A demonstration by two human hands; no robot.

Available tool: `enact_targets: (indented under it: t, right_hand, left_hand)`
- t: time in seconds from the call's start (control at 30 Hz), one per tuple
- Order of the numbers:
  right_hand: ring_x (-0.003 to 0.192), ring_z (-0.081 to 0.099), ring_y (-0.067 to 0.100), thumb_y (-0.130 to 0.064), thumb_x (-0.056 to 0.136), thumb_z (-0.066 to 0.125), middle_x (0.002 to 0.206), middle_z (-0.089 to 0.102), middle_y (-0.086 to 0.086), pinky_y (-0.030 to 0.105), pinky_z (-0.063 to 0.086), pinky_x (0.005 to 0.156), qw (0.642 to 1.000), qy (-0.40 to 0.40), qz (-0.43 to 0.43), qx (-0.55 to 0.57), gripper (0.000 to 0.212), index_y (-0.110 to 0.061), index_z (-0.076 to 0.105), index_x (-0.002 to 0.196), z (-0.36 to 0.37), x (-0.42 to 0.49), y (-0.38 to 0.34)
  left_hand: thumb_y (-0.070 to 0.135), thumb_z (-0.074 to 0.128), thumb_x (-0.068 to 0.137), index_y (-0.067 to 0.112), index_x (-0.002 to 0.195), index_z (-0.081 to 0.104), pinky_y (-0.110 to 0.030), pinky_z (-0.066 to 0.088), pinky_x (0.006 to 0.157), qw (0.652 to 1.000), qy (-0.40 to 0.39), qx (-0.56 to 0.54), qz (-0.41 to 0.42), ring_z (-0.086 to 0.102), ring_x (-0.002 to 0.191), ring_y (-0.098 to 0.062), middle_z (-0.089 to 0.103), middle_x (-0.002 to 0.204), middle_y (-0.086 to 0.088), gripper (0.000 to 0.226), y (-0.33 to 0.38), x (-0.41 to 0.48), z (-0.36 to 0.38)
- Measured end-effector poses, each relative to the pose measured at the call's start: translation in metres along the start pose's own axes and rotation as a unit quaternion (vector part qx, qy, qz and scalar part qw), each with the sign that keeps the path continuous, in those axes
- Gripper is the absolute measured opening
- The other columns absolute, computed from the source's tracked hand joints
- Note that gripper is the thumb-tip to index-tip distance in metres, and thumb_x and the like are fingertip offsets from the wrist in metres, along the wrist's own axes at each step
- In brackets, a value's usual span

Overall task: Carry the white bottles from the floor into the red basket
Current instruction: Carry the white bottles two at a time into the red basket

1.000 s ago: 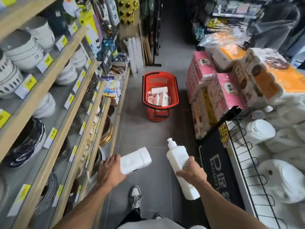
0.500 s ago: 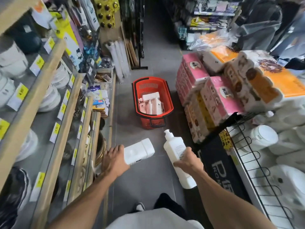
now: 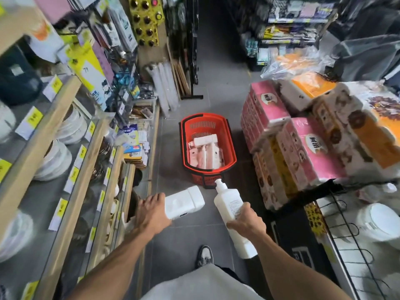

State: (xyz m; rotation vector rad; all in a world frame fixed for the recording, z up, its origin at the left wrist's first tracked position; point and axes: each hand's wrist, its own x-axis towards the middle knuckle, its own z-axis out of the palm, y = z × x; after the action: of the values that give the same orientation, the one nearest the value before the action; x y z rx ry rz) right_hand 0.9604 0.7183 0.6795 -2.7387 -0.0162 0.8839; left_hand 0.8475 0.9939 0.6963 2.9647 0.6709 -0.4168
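My left hand grips a squat white bottle lying sideways, cap pointing toward the basket. In my right hand is a tall white pump bottle, held round its middle with the nozzle up and tilted forward. Both bottles hang over the grey floor just short of the red basket, which stands in the aisle ahead. Several white bottles lie inside it.
Wooden shelves with bowls and yellow price tags line the left. Stacked pink and orange tissue packs and a black wire rack crowd the right. My shoe is on the grey tiles below.
I have walked forward along the aisle; the basket is now much closer, right in front of the two bottles. Both hands keep the same hold.
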Motion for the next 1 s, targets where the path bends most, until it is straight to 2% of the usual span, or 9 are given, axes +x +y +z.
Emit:
enact_targets:
  t: [0.1, 0.33, 0.43, 0.53, 0.83, 1.0]
  right_hand:
    - [0.09, 0.065, 0.021, -0.053, 0.063, 0.076, 0.104, 0.058, -0.004, 0.04, 0.058, 0.081, 1.0, -0.008, -0.01, -0.003, 0.069, -0.024, 0.035, 0.11, -0.01, 0.026, -0.008]
    - [0.092, 0.064, 0.02, -0.053, 0.067, 0.078, 0.106, 0.057, -0.004, 0.038, 0.057, 0.078, 1.0, -0.012, -0.009, 0.006, 0.071, -0.023, 0.035, 0.115, -0.035, 0.068, -0.027]
    - [0.092, 0.062, 0.021, -0.052, 0.068, 0.079, 0.107, 0.056, -0.004, 0.033, 0.051, 0.073, 1.0, -0.015, -0.001, 0.004, 0.071, -0.021, 0.036, 0.116, -0.045, 0.083, -0.037]
    - [0.099, 0.062, 0.026, -0.05, 0.066, 0.076, 0.107, 0.054, -0.003, 0.035, 0.05, 0.079, 1.0, -0.019, 0.014, -0.002, 0.071, -0.021, 0.036, 0.117, -0.052, 0.096, -0.047]
    - [0.099, 0.063, 0.026, -0.052, 0.066, 0.076, 0.111, 0.058, -0.001, 0.036, 0.052, 0.08, 0.999, 0.01, 0.049, 0.009, 0.072, -0.022, 0.035, 0.117, -0.074, 0.128, -0.095]
    - [0.092, 0.06, 0.022, -0.052, 0.066, 0.075, 0.108, 0.057, -0.003, 0.035, 0.051, 0.075, 0.997, 0.024, 0.067, 0.016, 0.072, -0.023, 0.034, 0.117, -0.081, 0.135, -0.119]
  left_hand:
    - [0.051, 0.078, 0.066, 0.021, 0.126, 0.046, -0.037, 0.041, 0.097, 1.0, -0.001, -0.012, -0.022, 0.056, 0.12, -0.019, 0.061, 0.13, 0.002, 0.074, 0.002, 0.024, -0.005]
    - [0.053, 0.079, 0.065, 0.022, 0.127, 0.045, -0.04, 0.041, 0.102, 0.998, -0.024, -0.032, -0.039, 0.056, 0.12, -0.019, 0.059, 0.132, 0.003, 0.078, 0.007, 0.061, -0.013]
    - [0.055, 0.079, 0.066, 0.022, 0.127, 0.045, -0.039, 0.041, 0.102, 0.998, -0.036, -0.036, -0.045, 0.055, 0.121, -0.019, 0.059, 0.132, 0.003, 0.078, 0.008, 0.077, -0.013]
    - [0.056, 0.078, 0.064, 0.023, 0.125, 0.047, -0.037, 0.041, 0.098, 0.997, -0.046, -0.04, -0.055, 0.056, 0.121, -0.019, 0.06, 0.131, 0.004, 0.077, 0.006, 0.093, -0.011]
    - [0.052, 0.08, 0.062, 0.021, 0.12, 0.048, -0.035, 0.046, 0.093, 0.996, -0.039, -0.075, -0.011, 0.06, 0.115, -0.02, 0.063, 0.125, 0.002, 0.073, -0.011, 0.164, -0.027]
    - [0.051, 0.08, 0.06, 0.022, 0.116, 0.049, -0.036, 0.049, 0.091, 0.996, -0.037, -0.083, 0.017, 0.061, 0.112, -0.019, 0.064, 0.122, 0.004, 0.069, -0.028, 0.206, -0.039]
